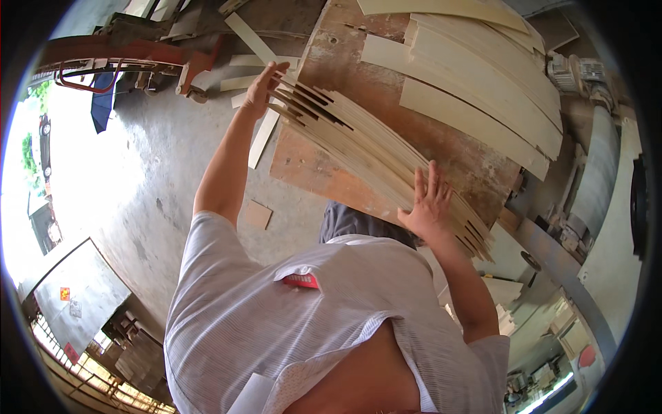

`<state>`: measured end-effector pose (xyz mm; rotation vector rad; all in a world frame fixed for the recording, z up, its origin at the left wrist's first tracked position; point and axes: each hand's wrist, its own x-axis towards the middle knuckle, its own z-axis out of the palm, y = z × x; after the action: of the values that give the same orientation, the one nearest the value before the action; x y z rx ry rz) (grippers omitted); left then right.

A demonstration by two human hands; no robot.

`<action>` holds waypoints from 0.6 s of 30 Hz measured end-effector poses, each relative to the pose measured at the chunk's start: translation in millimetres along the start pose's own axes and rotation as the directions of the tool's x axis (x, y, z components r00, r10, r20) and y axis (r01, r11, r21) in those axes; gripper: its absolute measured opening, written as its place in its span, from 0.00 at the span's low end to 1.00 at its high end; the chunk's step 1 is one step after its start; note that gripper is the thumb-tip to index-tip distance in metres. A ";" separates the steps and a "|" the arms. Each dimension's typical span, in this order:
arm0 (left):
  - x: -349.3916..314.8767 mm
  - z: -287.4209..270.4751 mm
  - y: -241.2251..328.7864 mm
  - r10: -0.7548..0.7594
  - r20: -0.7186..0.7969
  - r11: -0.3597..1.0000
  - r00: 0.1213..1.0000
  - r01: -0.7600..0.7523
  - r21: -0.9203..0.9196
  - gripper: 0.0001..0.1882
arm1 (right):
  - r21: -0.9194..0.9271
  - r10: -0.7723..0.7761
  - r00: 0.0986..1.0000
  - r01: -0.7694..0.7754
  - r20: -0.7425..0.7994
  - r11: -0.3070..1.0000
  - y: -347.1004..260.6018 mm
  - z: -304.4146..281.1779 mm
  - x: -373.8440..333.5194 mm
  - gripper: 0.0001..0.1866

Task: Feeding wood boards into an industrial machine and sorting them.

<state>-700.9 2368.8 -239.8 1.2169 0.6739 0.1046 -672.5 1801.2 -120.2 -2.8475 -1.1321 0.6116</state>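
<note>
While both arms reach out, the left hand [262,86] grips 1 end of a stack of thin pale wood strips [372,155], fingers curled around it. The right hand [429,203] presses flat on the other end, fingers spread, above the worn brown table [324,165] near its front edge.
</note>
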 end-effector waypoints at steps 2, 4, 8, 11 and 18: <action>-8.6 15.6 0.0 0.030 -0.001 0.998 1.000 -0.029 0.063 0.41 | 0.039 0.018 1.000 -0.018 -0.002 0.999 8.9 -5.6 7.5 0.69; -24.3 45.4 1.0 0.041 0.032 0.995 0.999 -0.044 0.086 0.41 | 0.058 0.028 0.995 -0.034 0.097 0.998 19.5 -19.7 11.3 0.69; -56.2 71.9 -16.0 -0.011 0.194 0.982 0.981 -0.026 0.188 0.43 | 0.045 -0.011 0.999 0.009 0.039 0.999 11.7 -5.8 1.2 0.69; -70.3 96.8 -32.5 0.046 0.229 0.972 0.972 -0.096 0.214 0.42 | 0.053 -0.032 0.999 0.034 -0.034 0.998 12.1 4.4 -2.8 0.71; -67.2 88.7 -39.7 0.052 0.124 0.947 0.991 -0.088 0.310 0.29 | 0.066 -0.181 0.980 0.187 -0.079 0.980 35.4 12.0 5.9 0.62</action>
<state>-718.8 2252.3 -230.8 1.5431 0.5599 -0.0149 -649.7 1777.5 -139.0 -2.6410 -1.3128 0.5226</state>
